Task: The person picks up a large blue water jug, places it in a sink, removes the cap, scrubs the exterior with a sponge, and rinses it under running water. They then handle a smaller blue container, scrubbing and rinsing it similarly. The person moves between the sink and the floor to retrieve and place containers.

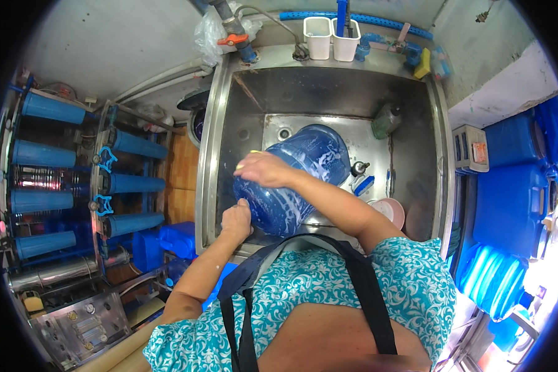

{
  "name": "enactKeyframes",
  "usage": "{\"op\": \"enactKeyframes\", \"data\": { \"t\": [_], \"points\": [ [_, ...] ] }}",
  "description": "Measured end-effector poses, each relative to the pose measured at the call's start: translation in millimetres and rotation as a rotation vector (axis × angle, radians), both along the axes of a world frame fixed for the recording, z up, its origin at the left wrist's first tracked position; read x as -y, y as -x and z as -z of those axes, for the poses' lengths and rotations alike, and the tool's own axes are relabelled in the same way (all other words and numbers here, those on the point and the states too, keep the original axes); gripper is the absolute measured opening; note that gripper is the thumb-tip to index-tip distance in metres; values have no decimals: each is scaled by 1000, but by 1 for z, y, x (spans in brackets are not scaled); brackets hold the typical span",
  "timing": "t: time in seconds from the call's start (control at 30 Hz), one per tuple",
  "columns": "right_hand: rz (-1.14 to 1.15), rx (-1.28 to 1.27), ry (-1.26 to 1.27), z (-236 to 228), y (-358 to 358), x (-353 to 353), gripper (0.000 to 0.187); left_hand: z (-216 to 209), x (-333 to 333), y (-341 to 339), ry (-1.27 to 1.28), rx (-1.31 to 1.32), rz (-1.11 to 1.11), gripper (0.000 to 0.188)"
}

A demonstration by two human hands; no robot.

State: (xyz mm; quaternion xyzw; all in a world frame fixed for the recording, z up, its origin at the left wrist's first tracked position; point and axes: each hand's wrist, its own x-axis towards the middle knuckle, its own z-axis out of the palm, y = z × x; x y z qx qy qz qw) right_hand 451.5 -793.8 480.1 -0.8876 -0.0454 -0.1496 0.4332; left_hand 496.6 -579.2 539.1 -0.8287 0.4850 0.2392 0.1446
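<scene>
Blue see-through plastic jug (310,158) on its side, both hands on it

So the jug lies slantwise mid-frame in a deep stainless steel sink (210,136), streaked with white suds, one end toward upper right, the other at lower left. My read: tipped over like that, its long curved side is within easy reach and the sink walls catch the mess.

Right hand (263,169) presses on the jug's upper left, fingers closed over a small yellow pad (239,166) that's mostly hidden. Left hand (235,222) is curled against the lower-left end, probably to stop it rolling; can't tell if it's clamped on or just braced. Hands are apart, btw.

Clutter: a small dark round-ended object (358,167) and a blue-backed scrub brush (364,186) just right of the jug, a pale pink round bowl (397,214) below right, a green-tinted plastic bottle (385,121) further up. I'd guess the brush gets bumped first if the jug rolls right
</scene>
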Motion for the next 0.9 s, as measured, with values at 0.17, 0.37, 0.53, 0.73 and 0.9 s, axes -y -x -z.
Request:
{"op": "enactKeyframes", "data": {
  "t": [0.17, 0.37, 0.53, 0.73, 0.9],
  "points": [
    [720, -354, 215, 58, 84, 118, 36, -1, 9, -17, -108, -146, -103, 63],
    [636, -5, 382, 40, 86, 38, 28, 9, 16, -32, -231, -296, -152, 71],
    [144, 149, 185, 3, 97, -16, 36, 10, 14, -31, -242, -281, -138, 69],
    [994, -434, 276, 76, 124, 118, 33, 22, -4, 3, 44, 0, -128, 65],
    [605, -130, 150, 42, 110, 19, 37, 10, 1, -13, -6, -75, -89, 58]
  ]
}}
